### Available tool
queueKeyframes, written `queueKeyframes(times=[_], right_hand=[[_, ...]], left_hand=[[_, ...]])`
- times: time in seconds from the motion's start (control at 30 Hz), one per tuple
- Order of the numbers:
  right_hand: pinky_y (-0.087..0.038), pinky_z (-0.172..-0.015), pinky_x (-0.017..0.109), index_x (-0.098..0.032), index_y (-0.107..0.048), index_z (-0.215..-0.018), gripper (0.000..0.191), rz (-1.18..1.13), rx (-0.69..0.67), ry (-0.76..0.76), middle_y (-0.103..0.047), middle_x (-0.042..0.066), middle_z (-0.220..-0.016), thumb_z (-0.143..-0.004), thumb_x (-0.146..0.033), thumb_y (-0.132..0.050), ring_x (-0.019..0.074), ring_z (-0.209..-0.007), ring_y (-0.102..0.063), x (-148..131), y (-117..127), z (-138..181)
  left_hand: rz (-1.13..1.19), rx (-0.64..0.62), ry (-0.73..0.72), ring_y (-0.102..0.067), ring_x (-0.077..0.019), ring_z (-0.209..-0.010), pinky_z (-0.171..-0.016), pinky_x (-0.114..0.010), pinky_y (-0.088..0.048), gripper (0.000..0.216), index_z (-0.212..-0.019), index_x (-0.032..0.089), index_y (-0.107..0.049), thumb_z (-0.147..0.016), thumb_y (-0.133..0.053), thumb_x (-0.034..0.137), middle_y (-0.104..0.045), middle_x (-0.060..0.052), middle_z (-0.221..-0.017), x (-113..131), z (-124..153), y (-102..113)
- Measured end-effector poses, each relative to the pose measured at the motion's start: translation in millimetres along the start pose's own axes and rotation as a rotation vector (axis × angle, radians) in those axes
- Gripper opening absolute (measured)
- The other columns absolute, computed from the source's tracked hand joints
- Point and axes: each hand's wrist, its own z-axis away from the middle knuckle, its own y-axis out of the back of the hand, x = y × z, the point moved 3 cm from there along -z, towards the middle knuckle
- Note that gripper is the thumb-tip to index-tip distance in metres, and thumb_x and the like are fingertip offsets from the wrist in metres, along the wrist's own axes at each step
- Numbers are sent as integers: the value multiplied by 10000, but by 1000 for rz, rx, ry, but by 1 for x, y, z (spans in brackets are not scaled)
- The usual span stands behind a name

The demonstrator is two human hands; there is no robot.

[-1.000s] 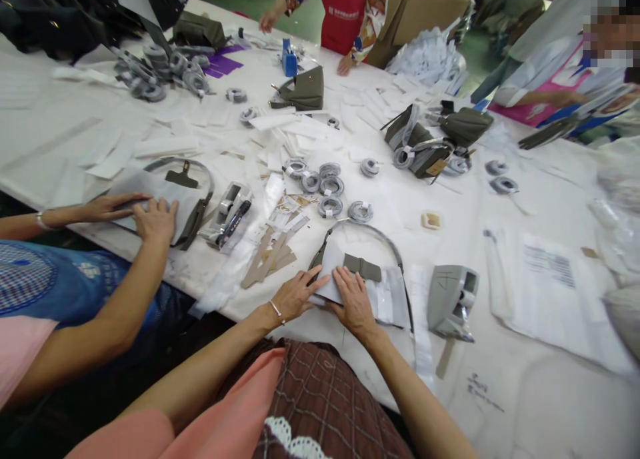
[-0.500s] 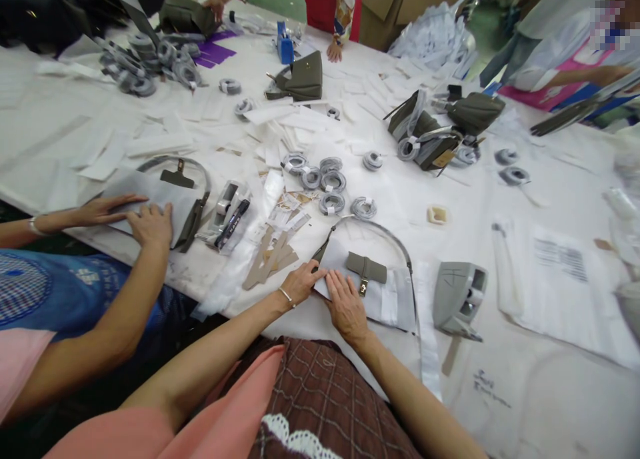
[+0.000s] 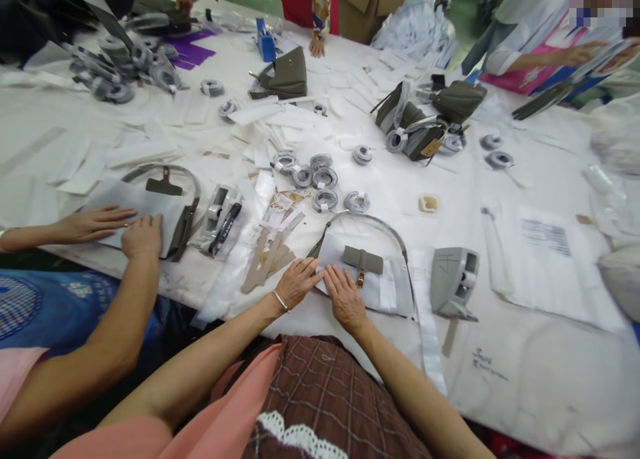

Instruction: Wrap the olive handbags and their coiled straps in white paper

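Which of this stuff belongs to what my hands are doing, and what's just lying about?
Likely in the job:
- bag
- white sheet, under your left hand and right hand
- maybe the tape dispenser to the right

Seemingly lying about:
- grey coils
- brown strips
- purple pieces

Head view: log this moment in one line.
left hand: at left edge of pale sheet; right hand: flat on pale sheet; olive bag: clasp visible; gray dispenser: right of olive bag
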Motion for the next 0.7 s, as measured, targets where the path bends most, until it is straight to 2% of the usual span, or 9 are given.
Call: queueKeyframes(times=[0.07, 0.13, 0.23, 0.3, 0.43, 0.57, 0.7], right_hand=[[-260, -1173, 492, -115, -212, -1504, 616, -2, -2, -6, -347, 94, -1544, -905, -75, -352, 249, -1457, -229, 0, -1, 0], [-259, -1173, 489, -120, -202, -1507, 613, -5, -5, -14, -339, 91, -1549, -915, -93, -358, 248, -1459, -222, 0, -2, 1], [-257, -1172, 484, -137, -186, -1512, 615, -5, -10, -19, -326, 83, -1556, -924, -112, -363, 247, -1459, -222, -1, -2, 1], [-246, -1176, 480, -134, -177, -1514, 617, -1, -18, -23, -314, 83, -1562, -926, -121, -363, 248, -1459, -221, -1, -2, 0], [-213, -1186, 483, -122, -170, -1515, 622, 6, -37, -35, -296, 91, -1570, -941, -191, -398, 257, -1461, -209, -3, -2, -1], [-200, -1185, 493, -119, -186, -1512, 657, 22, -30, -38, -320, 119, -1557, -935, -270, -460, 265, -1454, -225, -5, -3, -2], [-200, -1178, 509, -116, -228, -1501, 718, 53, -9, -40, -348, 149, -1539, -907, -378, -535, 281, -1440, -260, -6, -3, -3]], left_hand=[[8, 31, -110, -448, -257, -1289, -1041, -434, -396, 350, -1277, 209, -544, -936, -487, 157, -525, -122, -1368, 4, 4, 3], [28, 21, -202, -473, -234, -1269, -1040, -404, -404, 315, -1250, 196, -564, -947, -482, 176, -571, -117, -1319, 8, 9, 1], [29, 20, -254, -527, -219, -1213, -1023, -387, -429, 241, -1160, 179, -607, -953, -483, 191, -622, -104, -1244, 11, 17, -7], [13, 18, -259, -518, -231, -1236, -1054, -419, -412, 218, -1128, 173, -614, -951, -486, 185, -620, -99, -1251, 14, 22, -13], [-29, -27, -227, -446, -282, -1320, -1037, -523, -407, 245, -1169, 153, -581, -951, -470, 155, -550, -133, -1346, 20, 27, -20], [131, -57, -163, -435, -265, -1315, -985, -437, -469, 252, -1162, 140, -570, -914, -542, 178, -551, -141, -1324, 18, 20, -17], [397, 27, 85, -539, -203, -1138, -984, -382, -482, 120, -992, 185, -603, -879, -610, 223, -614, -72, -1122, 17, 11, -11]])
